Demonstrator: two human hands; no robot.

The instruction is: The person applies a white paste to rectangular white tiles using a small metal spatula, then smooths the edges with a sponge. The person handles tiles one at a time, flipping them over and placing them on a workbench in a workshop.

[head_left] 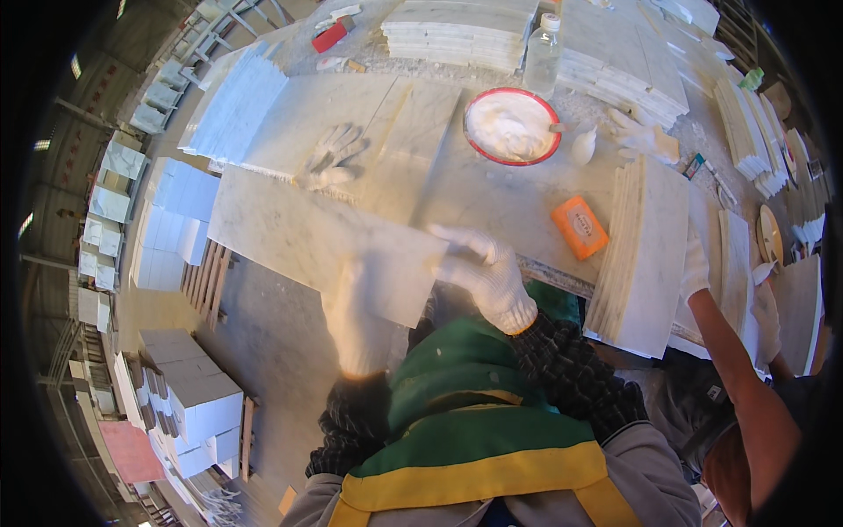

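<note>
A long grey-veined marble slab (307, 233) lies slanting across the near edge of the work table, its near end sticking out over the edge. My right hand (492, 277), in a white knit glove, grips the slab's right end between thumb and fingers. My left hand (356, 316), gloved too, is at the slab's near long edge; motion smears its fingers, so their hold cannot be made out. Beyond the slab, a loose white glove (332, 158) rests on other flat marble pieces.
A red-rimmed bowl of white paste (509, 127), a clear bottle (543, 57), an orange packet (580, 227) and another white glove (645, 136) are on the table. Upright slabs (637, 255) stand at right, beside a co-worker's arm (742, 369). Boxes (198, 395) are stacked at lower left.
</note>
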